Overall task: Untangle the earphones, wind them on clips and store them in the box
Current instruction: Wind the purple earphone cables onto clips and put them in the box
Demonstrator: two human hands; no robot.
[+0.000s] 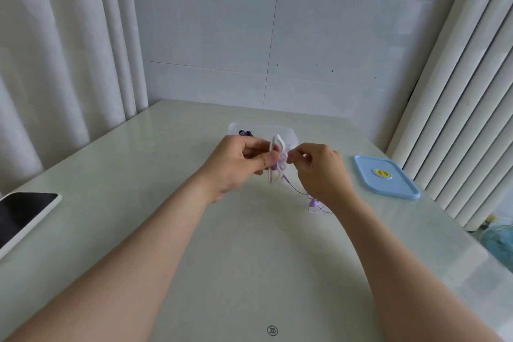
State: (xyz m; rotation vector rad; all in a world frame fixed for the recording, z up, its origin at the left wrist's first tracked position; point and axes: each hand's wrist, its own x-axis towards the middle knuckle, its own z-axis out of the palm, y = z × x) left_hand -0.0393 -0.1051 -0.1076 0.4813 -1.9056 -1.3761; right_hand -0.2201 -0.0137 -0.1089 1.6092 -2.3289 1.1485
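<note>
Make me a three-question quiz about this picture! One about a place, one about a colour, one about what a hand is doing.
1. Where is the blue lid?
A) on the floor
B) on the table, at the right
C) in a hand

2. What colour are the earphones?
A) purple
B) red
C) green

3. What is the left hand doing?
A) lying flat
B) waving
C) holding the white clip

Answers: B, the lid lies flat on the tabletop; A, the cable and bud look purple; C, its thumb and fingers grip the clip.
</note>
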